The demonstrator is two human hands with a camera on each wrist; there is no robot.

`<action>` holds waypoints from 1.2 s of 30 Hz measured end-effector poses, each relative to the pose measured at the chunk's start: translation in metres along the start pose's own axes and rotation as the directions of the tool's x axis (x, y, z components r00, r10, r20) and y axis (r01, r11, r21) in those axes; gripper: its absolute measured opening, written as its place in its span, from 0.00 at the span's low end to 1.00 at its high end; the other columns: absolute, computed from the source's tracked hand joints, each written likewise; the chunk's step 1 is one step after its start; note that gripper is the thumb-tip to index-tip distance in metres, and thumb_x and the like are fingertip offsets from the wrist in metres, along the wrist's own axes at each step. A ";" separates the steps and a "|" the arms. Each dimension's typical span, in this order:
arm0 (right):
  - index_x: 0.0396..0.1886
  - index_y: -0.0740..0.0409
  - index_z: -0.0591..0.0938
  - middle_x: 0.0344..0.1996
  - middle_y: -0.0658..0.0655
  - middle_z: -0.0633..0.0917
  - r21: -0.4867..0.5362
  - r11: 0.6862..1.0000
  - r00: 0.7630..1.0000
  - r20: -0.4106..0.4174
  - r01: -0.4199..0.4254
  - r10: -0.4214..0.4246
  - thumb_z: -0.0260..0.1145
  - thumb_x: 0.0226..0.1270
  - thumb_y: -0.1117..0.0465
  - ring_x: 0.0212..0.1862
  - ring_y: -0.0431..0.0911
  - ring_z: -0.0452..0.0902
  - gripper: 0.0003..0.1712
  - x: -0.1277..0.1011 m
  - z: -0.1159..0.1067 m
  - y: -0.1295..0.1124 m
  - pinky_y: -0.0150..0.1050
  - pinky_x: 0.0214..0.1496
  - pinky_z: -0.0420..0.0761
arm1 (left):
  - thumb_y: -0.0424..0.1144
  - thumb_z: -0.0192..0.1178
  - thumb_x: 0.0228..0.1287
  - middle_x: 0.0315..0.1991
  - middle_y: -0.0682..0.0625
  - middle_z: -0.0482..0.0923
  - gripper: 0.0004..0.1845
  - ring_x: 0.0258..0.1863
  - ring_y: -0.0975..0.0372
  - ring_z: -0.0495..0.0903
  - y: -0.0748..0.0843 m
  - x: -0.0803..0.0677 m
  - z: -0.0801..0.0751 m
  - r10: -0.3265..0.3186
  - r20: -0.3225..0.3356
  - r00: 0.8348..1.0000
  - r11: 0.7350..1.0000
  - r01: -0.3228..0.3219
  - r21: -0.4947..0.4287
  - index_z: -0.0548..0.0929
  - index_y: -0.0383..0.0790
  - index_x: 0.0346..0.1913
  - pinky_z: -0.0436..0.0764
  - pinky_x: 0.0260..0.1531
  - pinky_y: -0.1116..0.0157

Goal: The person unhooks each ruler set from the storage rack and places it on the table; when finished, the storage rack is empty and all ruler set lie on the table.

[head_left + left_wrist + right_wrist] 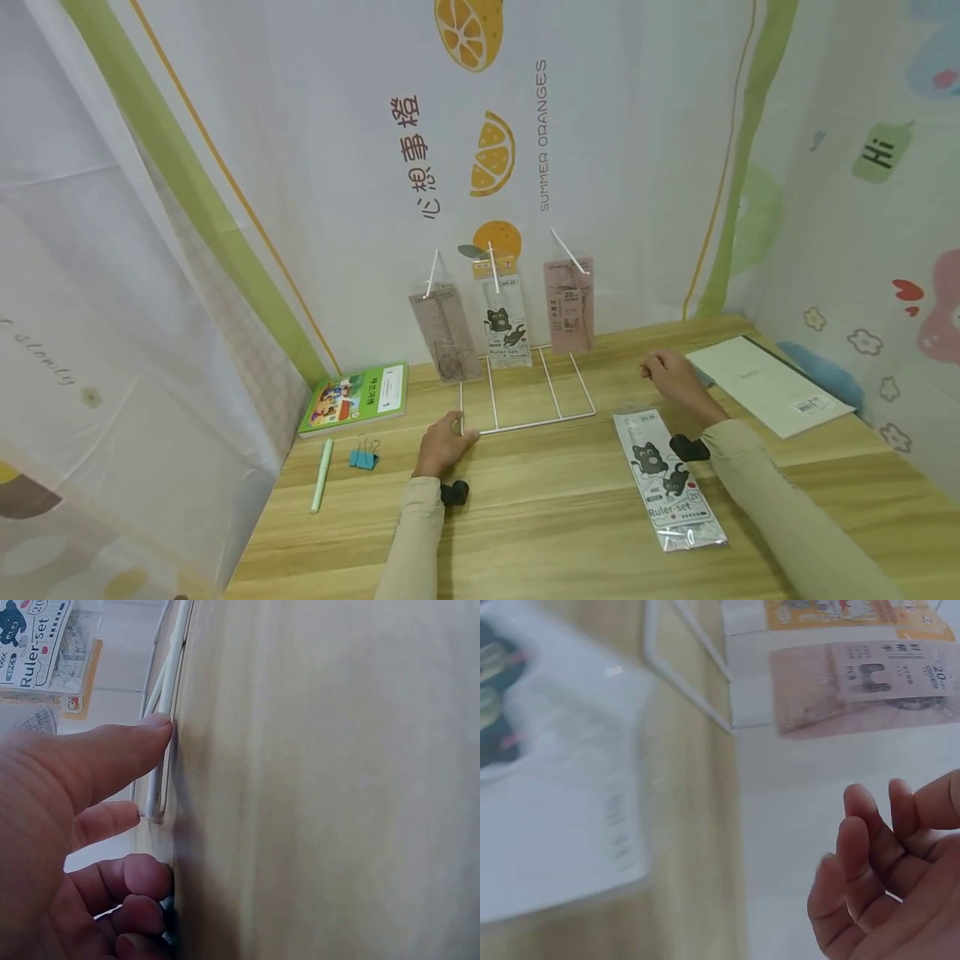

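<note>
A white wire display rack (525,423) stands on the wooden table. From its prongs hang a greyish-pink packet (447,337), a ruler set packet with black cats (504,321) and a pink packet (570,304). At the rack's front left corner, my left hand (441,446) holds the base wire between thumb and index finger; its other fingers curl loosely beside the table in the left wrist view. My right hand (675,382) is raised to the right of the rack, fingers loosely bent around nothing. Below it, another ruler set packet (663,475) lies on the table.
On the left are a green picture book (356,400), blue binder clips (363,458) and a pale green pen (322,475). A pale notebook (768,385) lies at the right edge. A printed curtain (622,167) hangs close behind the table.
</note>
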State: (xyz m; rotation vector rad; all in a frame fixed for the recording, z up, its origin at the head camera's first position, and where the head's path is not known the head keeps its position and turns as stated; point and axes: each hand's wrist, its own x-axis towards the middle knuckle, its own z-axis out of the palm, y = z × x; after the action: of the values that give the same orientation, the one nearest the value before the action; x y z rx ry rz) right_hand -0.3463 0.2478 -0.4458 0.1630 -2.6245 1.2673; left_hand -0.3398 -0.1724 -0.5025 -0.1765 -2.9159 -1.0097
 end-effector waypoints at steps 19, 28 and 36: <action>0.71 0.61 0.71 0.72 0.69 0.65 0.180 0.962 0.978 0.003 0.204 -0.208 0.57 0.79 0.56 0.73 0.68 0.56 0.26 0.078 0.003 -0.071 0.70 0.70 0.58 | 0.46 0.67 0.65 0.60 0.31 0.78 0.29 0.58 0.35 0.77 0.000 0.001 0.000 -0.001 0.009 1.000 1.000 0.001 -0.004 0.77 0.33 0.63 0.77 0.56 0.41; 0.77 0.61 0.63 0.77 0.67 0.59 0.313 0.932 0.974 0.075 0.183 -0.216 0.58 0.78 0.63 0.76 0.67 0.50 0.31 0.086 0.003 -0.090 0.70 0.73 0.53 | 0.46 0.68 0.65 0.60 0.31 0.78 0.29 0.58 0.36 0.77 -0.001 0.000 0.001 0.000 0.003 1.000 1.000 0.000 -0.013 0.77 0.33 0.63 0.77 0.56 0.40; 0.76 0.57 0.67 0.69 0.68 0.71 0.313 0.924 0.969 0.038 0.219 -0.242 0.60 0.76 0.63 0.68 0.62 0.65 0.31 0.096 0.011 -0.090 0.63 0.66 0.67 | 0.46 0.67 0.65 0.59 0.32 0.78 0.28 0.56 0.36 0.78 -0.001 0.002 0.000 -0.002 0.000 1.000 1.000 0.002 -0.018 0.77 0.33 0.63 0.77 0.54 0.41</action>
State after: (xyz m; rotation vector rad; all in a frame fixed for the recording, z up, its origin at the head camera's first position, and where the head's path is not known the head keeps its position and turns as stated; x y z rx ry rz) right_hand -0.4230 0.1835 -0.3605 0.5655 -2.3609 1.5998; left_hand -0.3417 -0.1731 -0.5033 -0.1745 -2.9080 -1.0362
